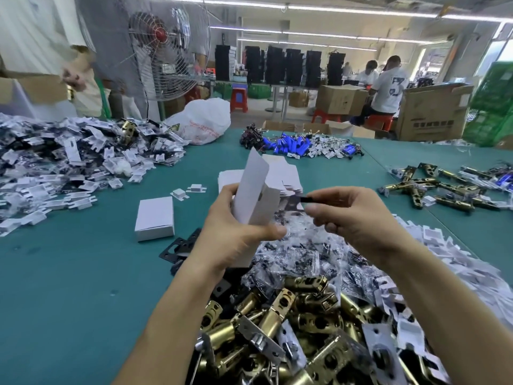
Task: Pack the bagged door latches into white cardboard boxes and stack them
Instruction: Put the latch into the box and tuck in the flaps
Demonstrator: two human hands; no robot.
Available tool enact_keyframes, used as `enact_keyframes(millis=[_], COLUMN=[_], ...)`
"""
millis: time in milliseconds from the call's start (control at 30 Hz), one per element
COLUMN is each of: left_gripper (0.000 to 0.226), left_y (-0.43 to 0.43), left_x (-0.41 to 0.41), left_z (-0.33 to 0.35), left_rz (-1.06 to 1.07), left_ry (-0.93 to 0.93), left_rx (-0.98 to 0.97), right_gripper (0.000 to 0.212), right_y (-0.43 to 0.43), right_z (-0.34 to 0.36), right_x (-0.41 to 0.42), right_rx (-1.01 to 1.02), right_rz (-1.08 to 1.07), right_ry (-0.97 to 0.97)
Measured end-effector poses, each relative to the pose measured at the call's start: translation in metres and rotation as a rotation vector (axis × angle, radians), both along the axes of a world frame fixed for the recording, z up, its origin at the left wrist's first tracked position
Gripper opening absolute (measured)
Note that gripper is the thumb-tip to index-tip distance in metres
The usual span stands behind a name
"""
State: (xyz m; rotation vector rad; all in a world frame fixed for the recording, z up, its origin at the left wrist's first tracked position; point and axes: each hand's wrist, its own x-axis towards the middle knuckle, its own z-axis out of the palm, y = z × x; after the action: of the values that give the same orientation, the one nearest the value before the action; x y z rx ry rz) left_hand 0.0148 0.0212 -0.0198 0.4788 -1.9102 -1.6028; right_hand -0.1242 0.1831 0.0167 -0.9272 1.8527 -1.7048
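My left hand [236, 234] grips an open white cardboard box [256, 195] held upright, its flap pointing up. My right hand [352, 218] pinches a dark bagged latch part [298, 202] at the box's open side. A closed white box [155, 218] lies on the green table to the left. Flat white box blanks [283, 173] are stacked behind my hands. Brass door latches [291, 315] and small clear bags of screws [305, 259] are heaped below my arms.
A large pile of white plastic pieces and bags [55, 168] covers the left of the table [83, 273]. Blue batteries [291, 147] lie at the far edge, more brass latches [433, 187] at the right. A standing fan [163, 51] and other people are beyond the table.
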Motion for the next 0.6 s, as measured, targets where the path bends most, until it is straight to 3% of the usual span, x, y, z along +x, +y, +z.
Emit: enact_keyframes(millis=[67, 167, 300, 400, 500, 600], left_gripper=[0.080, 0.084, 0.084, 0.082, 0.087, 0.085], left_y=[-0.002, -0.003, -0.003, -0.004, -0.006, -0.009], left_x=[0.000, 0.000, 0.001, 0.001, 0.004, 0.008], left_z=[-0.002, -0.004, -0.006, -0.004, -0.002, -0.002], left_rz=[0.004, 0.059, 0.036, -0.020, -0.140, -0.307], left_ry=[-0.056, -0.204, -0.236, -0.262, -0.241, -0.265], left_rx=[-0.075, -0.325, -0.332, -0.323, -0.157, -0.011], right_gripper=[0.041, 0.027, 0.031, 0.024, 0.022, 0.025], right_y=[0.004, 0.004, 0.008, 0.012, 0.016, 0.016], right_z=[-0.002, -0.002, 0.000, 0.009, 0.016, 0.018], right_x=[0.004, 0.009, 0.005, 0.005, 0.005, 0.003], right_rx=[0.047, 0.109, 0.104, -0.007, -0.169, -0.197], right_rz=[-0.020, -0.081, -0.142, -0.118, -0.017, 0.026], right_ry=[0.113, 0.340, 0.521, 0.471, 0.312, 0.286])
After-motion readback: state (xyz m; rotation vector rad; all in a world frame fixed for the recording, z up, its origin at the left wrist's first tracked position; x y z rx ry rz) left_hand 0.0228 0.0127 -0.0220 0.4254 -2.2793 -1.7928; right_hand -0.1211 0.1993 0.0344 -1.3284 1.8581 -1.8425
